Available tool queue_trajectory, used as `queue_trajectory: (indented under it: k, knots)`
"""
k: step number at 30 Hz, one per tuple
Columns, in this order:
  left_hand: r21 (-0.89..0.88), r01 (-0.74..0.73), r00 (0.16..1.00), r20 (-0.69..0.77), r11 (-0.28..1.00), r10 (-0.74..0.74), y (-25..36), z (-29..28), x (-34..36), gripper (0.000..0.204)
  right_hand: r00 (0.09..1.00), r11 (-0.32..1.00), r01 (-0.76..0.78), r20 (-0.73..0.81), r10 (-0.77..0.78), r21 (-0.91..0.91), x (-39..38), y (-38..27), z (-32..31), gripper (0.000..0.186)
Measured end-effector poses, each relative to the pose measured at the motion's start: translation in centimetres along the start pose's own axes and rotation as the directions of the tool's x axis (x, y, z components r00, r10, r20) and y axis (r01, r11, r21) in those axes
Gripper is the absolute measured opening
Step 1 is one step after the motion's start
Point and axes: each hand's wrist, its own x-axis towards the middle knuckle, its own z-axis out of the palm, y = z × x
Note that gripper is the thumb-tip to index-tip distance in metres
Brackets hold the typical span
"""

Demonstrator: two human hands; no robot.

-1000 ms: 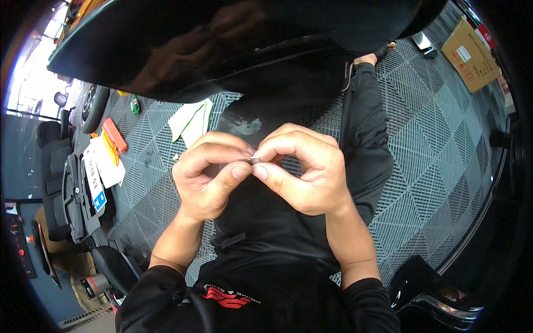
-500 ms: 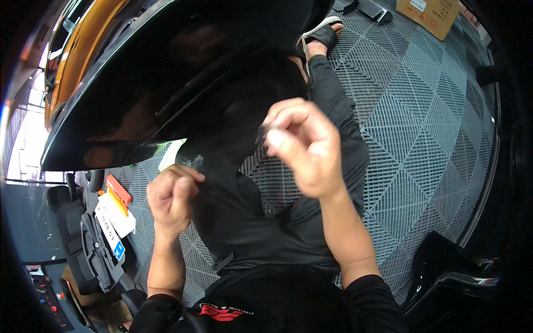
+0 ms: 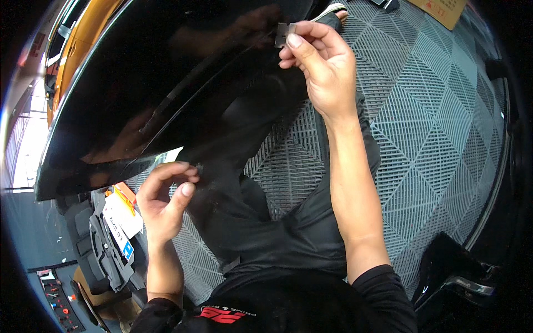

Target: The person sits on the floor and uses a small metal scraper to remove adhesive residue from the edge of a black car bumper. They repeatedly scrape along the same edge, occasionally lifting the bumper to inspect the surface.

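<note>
My right hand (image 3: pixel 327 66) pinches a thin grey razor blade (image 3: pixel 283 35) between thumb and fingers. Hand and blade are in front of a large glossy black car panel (image 3: pixel 166 77), near its upper right; whether the blade touches the surface I cannot tell. My left hand (image 3: pixel 166 194) is below the panel's lower edge, with fingers curved, thumb apart and nothing visible in it. Dim reflections of hands and arms show in the panel. Behind my left fingertips, a pale mark on my dark trousers is partly hidden.
I sit on grey slatted floor tiles (image 3: pixel 411 139), legs under the panel. Left are a licence plate (image 3: pixel 119 236), an orange-red item (image 3: pixel 126 193) and dark plastic parts (image 3: pixel 105 250). A cardboard box (image 3: pixel 444 11) is far right, a black glossy part (image 3: pixel 444 277) near right.
My right hand has moved up and away to the panel, and the blade now shows clearly. My left hand has loosened from a closed curl, its thumb and fingers parting.
</note>
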Motion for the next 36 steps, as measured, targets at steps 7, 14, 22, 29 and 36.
queue_trajectory:
  k: [7,14,22,29,36]
  knots:
    - [-0.054,-0.04,0.999,0.012,0.998,0.041,-1.2,-1.1,0.2,0.028,0.999,0.992,0.041,-0.001,-0.041,-0.121,0.3,0.4,0.1,0.021]
    - [-0.106,-0.018,1.0,0.007,0.994,0.019,-1.7,-1.5,-0.1,0.028,0.977,0.985,0.139,-0.151,-0.154,-0.105,0.1,1.4,1.9,0.017]
    - [-0.122,0.007,1.0,-0.017,0.993,-0.009,-2.7,-2.7,-1.3,0.029,0.972,0.942,0.156,-0.121,-0.2,-0.298,0.1,1.4,1.6,0.02]
    - [0.026,0.137,0.974,-0.184,0.99,-0.13,-5.6,-6.8,-3.9,0.022,0.97,0.966,0.164,-0.144,-0.194,-0.201,0.4,1.9,1.1,0.018]
    - [-0.038,-0.135,0.85,-0.517,0.99,0.097,-7.1,-9.9,-2.5,0.057,0.976,0.977,0.132,-0.149,-0.158,-0.169,0.5,1.7,1.9,0.016]
